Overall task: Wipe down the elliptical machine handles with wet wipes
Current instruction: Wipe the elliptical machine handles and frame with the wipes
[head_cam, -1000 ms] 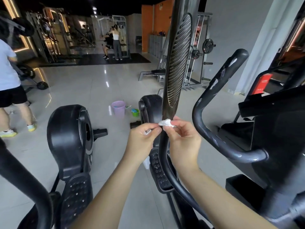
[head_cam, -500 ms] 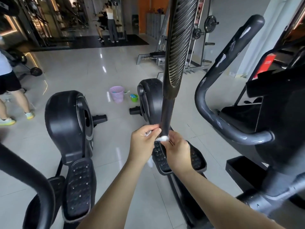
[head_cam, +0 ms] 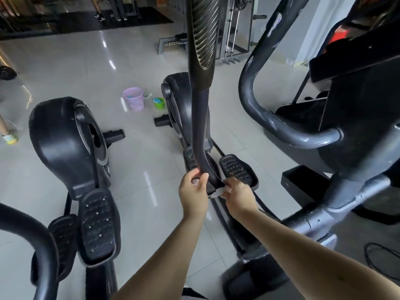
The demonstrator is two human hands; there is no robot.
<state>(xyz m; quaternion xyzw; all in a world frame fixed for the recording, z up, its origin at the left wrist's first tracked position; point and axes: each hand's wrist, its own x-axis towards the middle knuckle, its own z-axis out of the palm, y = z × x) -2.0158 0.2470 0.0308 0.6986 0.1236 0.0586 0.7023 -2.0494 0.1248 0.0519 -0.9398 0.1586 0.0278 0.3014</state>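
Note:
A tall black elliptical handle [head_cam: 200, 118] with a ribbed grip at its top runs down the middle of the view. A white wet wipe [head_cam: 217, 192] is looped round the handle's lower bend. My left hand [head_cam: 193, 192] pinches one end of the wipe on the handle's left side. My right hand [head_cam: 239, 197] grips the other end on the right. Most of the wipe is hidden behind the handle and my fingers. A second curved grey handle [head_cam: 266, 118] rises at the right.
A neighbouring elliptical [head_cam: 65, 144] with pedals stands at the left. A pink basket [head_cam: 133, 101] and a small green cup [head_cam: 159, 103] sit on the tiled floor beyond. The machine's console body [head_cam: 357, 109] fills the right. A person's foot [head_cam: 9, 138] shows at the far left.
Both hands have slid the wipe down the handle, from just under the ribbed grip to the lower bend. My head has tilted down with them.

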